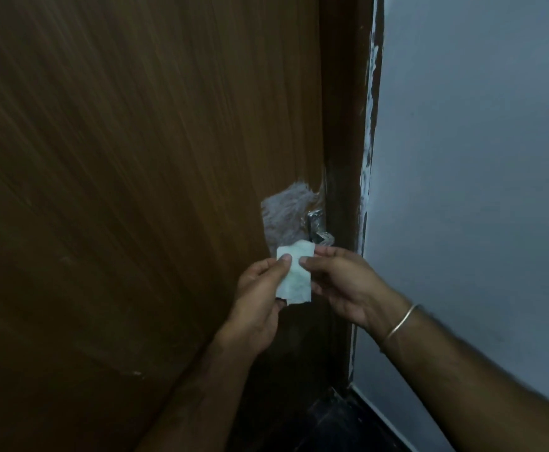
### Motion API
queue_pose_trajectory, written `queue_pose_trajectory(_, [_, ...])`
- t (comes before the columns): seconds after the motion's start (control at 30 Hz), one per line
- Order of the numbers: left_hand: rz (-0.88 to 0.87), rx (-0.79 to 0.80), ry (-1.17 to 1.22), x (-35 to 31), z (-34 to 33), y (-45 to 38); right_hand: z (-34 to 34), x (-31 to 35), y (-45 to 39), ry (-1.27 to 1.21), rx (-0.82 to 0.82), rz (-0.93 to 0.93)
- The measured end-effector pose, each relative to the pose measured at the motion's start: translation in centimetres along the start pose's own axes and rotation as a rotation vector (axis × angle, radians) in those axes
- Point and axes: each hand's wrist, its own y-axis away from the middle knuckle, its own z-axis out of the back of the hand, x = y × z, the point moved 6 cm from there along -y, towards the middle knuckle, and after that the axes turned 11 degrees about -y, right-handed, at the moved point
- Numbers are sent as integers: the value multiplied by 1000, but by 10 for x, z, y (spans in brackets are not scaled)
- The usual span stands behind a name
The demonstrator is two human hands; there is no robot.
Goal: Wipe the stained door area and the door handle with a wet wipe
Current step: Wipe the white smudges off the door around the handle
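Note:
A brown wooden door [129,190] fills the left and middle of the head view. A whitish smeared stain [286,216] marks it near its right edge. Just right of the stain sits the metal door handle [317,228]. Below them I hold a folded white wet wipe [294,277] in both hands, apart from the door surface. My left hand [260,301] pinches its left edge with thumb on top. My right hand [341,282], with a thin bangle on the wrist, pinches its right edge.
The dark brown door frame [344,125] runs vertically beside the handle, with white paint smears along its right edge. A pale grey wall [478,190] lies to the right. Dark floor [331,425] shows at the bottom.

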Motion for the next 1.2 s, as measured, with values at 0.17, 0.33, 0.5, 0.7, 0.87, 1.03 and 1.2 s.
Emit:
queue_pose_trajectory(0.17, [-64,8,-115,-9,2,-2,0,3,2,45,13,52])
queue_pose_trajectory(0.33, [-101,27,-66,-11,3,1,1,-2,6,65,12,42])
queue_pose_trajectory(0.5, [-395,163,-21,-45,-5,11,-15,31,14,89,183,473])
queue_pose_trajectory(0.7, [-306,115,-123,-47,-7,2,-16,27,6,126,124,381])
queue_pose_trajectory(0.87, [-247,90,-252,-46,3,-10,-5,24,-9,129,57,261])
queue_pose_trajectory(1.03, [-256,-51,-535,-33,12,-24,2,-11,-19,-162,112,-16])
queue_pose_trajectory(1.2, [-393,-129,-1019,-54,4,-30,6,-21,-38,-221,-72,-14])
